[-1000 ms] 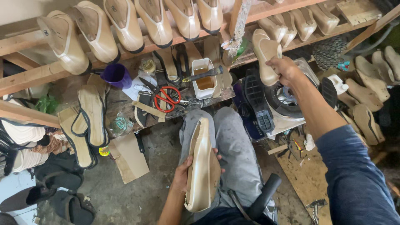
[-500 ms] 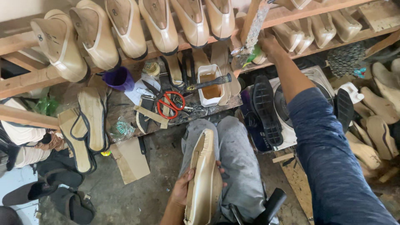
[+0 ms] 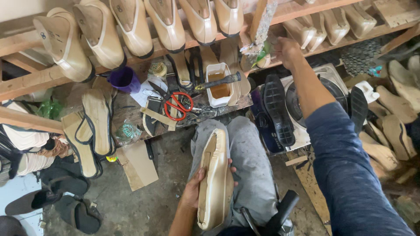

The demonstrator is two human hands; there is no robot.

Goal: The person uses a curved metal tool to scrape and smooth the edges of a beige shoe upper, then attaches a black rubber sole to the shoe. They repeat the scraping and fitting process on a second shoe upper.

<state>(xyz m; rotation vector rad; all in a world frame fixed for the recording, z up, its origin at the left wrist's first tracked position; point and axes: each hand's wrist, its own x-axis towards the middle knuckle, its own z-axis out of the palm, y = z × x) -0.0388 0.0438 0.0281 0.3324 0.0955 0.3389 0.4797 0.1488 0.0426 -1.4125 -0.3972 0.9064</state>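
A: What is the left hand [image 3: 195,192] doing?

B: It is wrapped around a cream shoe upper on its last [image 3: 215,179], thumb on one side and fingers curling over the other. The shoe lies sole-up along the person's lap, on the grey trousers [image 3: 253,166], toe pointing toward the workbench [image 3: 131,114]. That grip reads the same as a second ago; the shoe has hardly shifted.

A: And the right hand [image 3: 288,51]?

B: That is the change. A second ago it was closed around a cream shoe it had lifted beside the shelf. Now that shoe is out of the hand, and the hand sits up at the wooden rack [image 3: 306,17], beside the upright post with the rough grey strip [image 3: 264,26]. Its fingers look loosely curled with nothing visible between them, though the far side of the palm is hidden.

A: So where did that shoe go?

B: It cannot be told for certain; the row of lasted shoes [image 3: 166,17] on the rack looks full, so it was likely set there.

A: What lies beneath the arm?

B: Black soles [image 3: 276,109] on a white machine housing [image 3: 326,74], and further left a white tub of amber glue [image 3: 218,85] and red-handled scissors [image 3: 177,105].
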